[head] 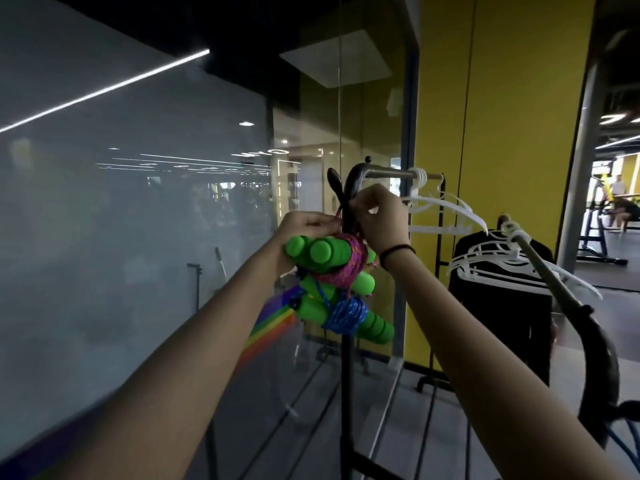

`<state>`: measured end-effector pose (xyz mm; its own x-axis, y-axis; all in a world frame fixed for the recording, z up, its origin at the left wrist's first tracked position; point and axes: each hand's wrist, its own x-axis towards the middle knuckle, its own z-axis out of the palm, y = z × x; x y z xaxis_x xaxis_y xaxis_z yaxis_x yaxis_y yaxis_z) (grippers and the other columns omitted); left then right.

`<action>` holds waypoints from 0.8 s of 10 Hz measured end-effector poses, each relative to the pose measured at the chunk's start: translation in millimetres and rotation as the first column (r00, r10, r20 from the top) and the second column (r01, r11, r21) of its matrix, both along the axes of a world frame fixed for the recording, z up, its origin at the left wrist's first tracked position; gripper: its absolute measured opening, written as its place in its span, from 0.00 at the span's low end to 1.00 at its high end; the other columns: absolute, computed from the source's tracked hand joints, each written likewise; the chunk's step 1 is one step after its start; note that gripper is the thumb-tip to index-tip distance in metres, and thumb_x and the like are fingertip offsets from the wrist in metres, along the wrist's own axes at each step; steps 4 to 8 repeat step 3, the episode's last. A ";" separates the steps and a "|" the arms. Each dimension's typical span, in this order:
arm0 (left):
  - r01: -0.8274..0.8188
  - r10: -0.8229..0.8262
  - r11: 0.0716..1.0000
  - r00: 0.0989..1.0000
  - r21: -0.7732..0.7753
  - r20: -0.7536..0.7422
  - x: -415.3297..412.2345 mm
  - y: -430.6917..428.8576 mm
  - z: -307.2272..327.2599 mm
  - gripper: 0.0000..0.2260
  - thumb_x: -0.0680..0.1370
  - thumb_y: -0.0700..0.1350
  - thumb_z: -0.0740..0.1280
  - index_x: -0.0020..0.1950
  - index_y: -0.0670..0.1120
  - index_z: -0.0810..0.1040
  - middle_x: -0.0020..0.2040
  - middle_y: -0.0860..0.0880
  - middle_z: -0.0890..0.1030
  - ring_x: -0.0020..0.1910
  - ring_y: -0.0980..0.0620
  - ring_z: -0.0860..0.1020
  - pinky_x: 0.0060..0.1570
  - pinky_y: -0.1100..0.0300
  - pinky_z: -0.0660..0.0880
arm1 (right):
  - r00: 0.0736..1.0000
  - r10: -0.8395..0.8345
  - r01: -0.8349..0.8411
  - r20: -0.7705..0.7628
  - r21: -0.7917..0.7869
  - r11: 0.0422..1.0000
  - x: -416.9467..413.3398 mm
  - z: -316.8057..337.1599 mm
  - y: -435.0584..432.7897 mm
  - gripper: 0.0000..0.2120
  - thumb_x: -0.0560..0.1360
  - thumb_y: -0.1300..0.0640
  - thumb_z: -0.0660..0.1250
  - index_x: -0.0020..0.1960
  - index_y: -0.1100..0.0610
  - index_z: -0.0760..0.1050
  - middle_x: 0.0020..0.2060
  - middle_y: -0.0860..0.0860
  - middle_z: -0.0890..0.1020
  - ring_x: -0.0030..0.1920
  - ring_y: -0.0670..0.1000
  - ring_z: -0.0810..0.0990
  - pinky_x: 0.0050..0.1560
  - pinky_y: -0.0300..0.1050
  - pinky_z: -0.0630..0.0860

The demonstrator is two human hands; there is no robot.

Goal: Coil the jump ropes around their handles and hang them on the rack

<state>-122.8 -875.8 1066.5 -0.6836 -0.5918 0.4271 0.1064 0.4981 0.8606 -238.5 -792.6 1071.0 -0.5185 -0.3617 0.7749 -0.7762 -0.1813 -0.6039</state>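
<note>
Left hand [304,225] and right hand [377,216] each pinch the cord of the pink rope [341,268], coiled on green handles [322,252] against the rack [348,375] post. The blue rope [346,315], likewise coiled, hangs just beneath.

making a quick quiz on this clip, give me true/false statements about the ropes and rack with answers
1. The pink rope hangs above the blue rope. True.
2. The left hand and right hand meet at the pole, above the pink rope. True.
3. The handles are red. False: they are green.
4. The hangers are black. False: they are white.
5. A black band is on the left wrist. False: it is on the right wrist.
</note>
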 end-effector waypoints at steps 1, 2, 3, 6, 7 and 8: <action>0.118 -0.096 0.959 0.991 0.257 -0.098 6.5 3.6 -2.2 0.08 0.77 0.33 0.61 0.51 0.33 0.77 0.34 0.48 0.83 0.29 0.58 0.82 0.32 0.68 0.78 | 0.998 0.052 -0.054 0.039 0.044 0.998 3.3 -25.1 12.4 0.03 0.72 0.65 0.66 0.46 0.60 0.75 0.42 0.53 0.80 0.43 0.48 0.77 0.43 0.37 0.76; 0.123 -0.084 0.932 0.989 0.342 -0.125 20.9 7.4 -7.3 0.08 0.76 0.32 0.60 0.45 0.37 0.79 0.34 0.46 0.83 0.30 0.54 0.82 0.32 0.65 0.79 | 0.991 0.104 -0.108 0.087 0.052 0.993 9.8 -33.2 37.4 0.05 0.72 0.66 0.65 0.46 0.58 0.75 0.43 0.51 0.80 0.44 0.49 0.79 0.43 0.38 0.78; 0.031 -0.003 0.981 0.989 0.191 -0.148 33.8 9.8 -22.7 0.06 0.75 0.35 0.65 0.46 0.43 0.81 0.38 0.49 0.84 0.36 0.54 0.83 0.39 0.63 0.80 | 0.990 0.116 -0.114 0.082 -0.030 0.993 20.0 -36.9 65.6 0.05 0.73 0.65 0.64 0.46 0.57 0.76 0.42 0.48 0.79 0.41 0.44 0.78 0.40 0.29 0.74; 0.031 -0.003 0.981 0.989 0.191 -0.148 33.8 9.8 -22.7 0.06 0.75 0.35 0.65 0.46 0.43 0.81 0.38 0.49 0.84 0.36 0.54 0.83 0.39 0.63 0.80 | 0.990 0.116 -0.114 0.082 -0.030 0.993 20.0 -36.9 65.6 0.05 0.73 0.65 0.64 0.46 0.57 0.76 0.42 0.48 0.79 0.41 0.44 0.78 0.40 0.29 0.74; 0.031 -0.003 0.981 0.989 0.191 -0.148 33.8 9.8 -22.7 0.06 0.75 0.35 0.65 0.46 0.43 0.81 0.38 0.49 0.84 0.36 0.54 0.83 0.39 0.63 0.80 | 0.990 0.116 -0.114 0.082 -0.030 0.993 20.0 -36.9 65.6 0.05 0.73 0.65 0.64 0.46 0.57 0.76 0.42 0.48 0.79 0.41 0.44 0.78 0.40 0.29 0.74; 0.031 -0.003 0.981 0.989 0.191 -0.148 33.8 9.8 -22.7 0.06 0.75 0.35 0.65 0.46 0.43 0.81 0.38 0.49 0.84 0.36 0.54 0.83 0.39 0.63 0.80 | 0.990 0.116 -0.114 0.082 -0.030 0.993 20.0 -36.9 65.6 0.05 0.73 0.65 0.64 0.46 0.57 0.76 0.42 0.48 0.79 0.41 0.44 0.78 0.40 0.29 0.74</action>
